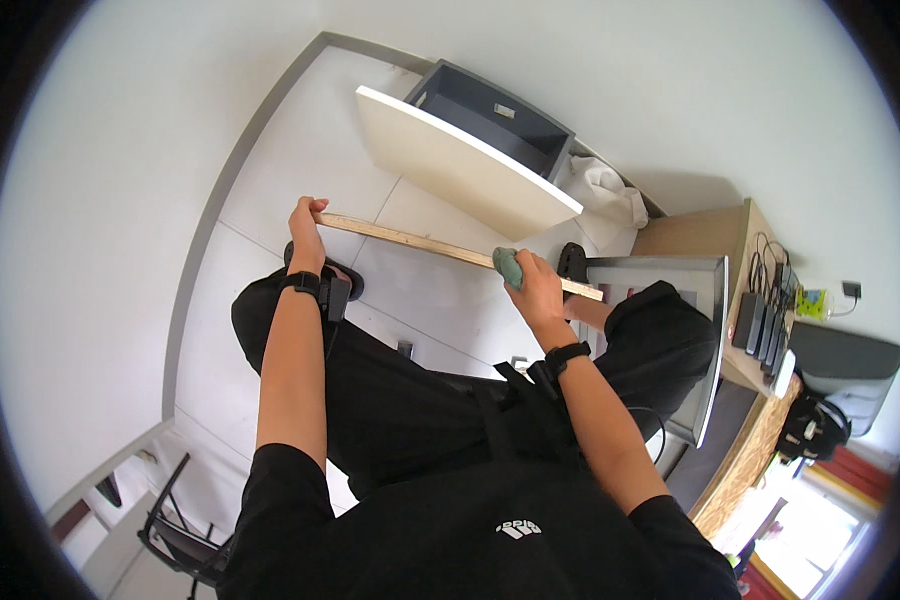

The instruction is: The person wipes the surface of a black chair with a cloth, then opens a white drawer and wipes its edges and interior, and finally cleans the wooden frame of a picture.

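A wooden board (420, 241), seen along its narrow edge, lies across in front of my knees, above the floor. My left hand (307, 229) grips its left end, with the fingers curled over the corner. A crumpled green cloth (507, 267) is bunched in my right hand (538, 289). That hand and the cloth rest on the board's edge, nearer its right end. The right tip of the board shows past my right hand. How far the board's face reaches down is hard to tell.
A white panel (465, 161) stands ahead, against a dark grey box (487, 120). White fabric (607, 191) lies by the wall. On the right, a framed panel (709, 330) leans near a wooden cabinet (690, 229) bearing several black adapters (761, 330). A black chair (184, 536) stands behind left.
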Tool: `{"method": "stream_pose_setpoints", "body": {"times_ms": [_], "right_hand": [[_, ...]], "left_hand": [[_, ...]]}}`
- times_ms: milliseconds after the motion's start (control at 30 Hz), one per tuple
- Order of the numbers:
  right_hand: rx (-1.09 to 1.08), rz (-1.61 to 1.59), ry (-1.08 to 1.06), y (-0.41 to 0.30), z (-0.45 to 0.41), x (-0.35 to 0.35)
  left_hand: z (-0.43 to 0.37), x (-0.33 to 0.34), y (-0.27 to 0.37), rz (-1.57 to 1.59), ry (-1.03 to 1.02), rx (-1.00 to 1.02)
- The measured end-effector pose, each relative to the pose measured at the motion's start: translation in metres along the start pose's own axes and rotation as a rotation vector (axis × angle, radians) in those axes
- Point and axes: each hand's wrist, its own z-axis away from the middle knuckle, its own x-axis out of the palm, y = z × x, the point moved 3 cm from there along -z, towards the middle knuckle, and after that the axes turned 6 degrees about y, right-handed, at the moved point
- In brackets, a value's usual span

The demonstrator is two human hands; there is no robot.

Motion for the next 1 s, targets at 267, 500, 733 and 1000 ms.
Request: {"method": "stream_pose_setpoints", "body": {"times_ms": [267, 500, 733, 1000], "right_hand": [[-0.004, 0.046, 0.028, -0.004, 0.004, 0.004], [-0.046, 0.022, 0.100, -0.016, 0.011, 0.004], [-0.080, 0.092, 0.165, -0.035, 0.001, 0.018], [-0.088, 0.268, 0.044, -0.073, -0.025, 0.064]], "left_hand": [[0.061, 0.077, 0.046, -0.967, -0.311, 1.160], [0.074, 0.083, 0.011, -1.235, -0.216, 1.132], [0.071, 0.094, 0.009, -1.346, -0.255, 1.136], [0.067, 0.099, 0.006, -1.439, -0.300, 1.140]]}}
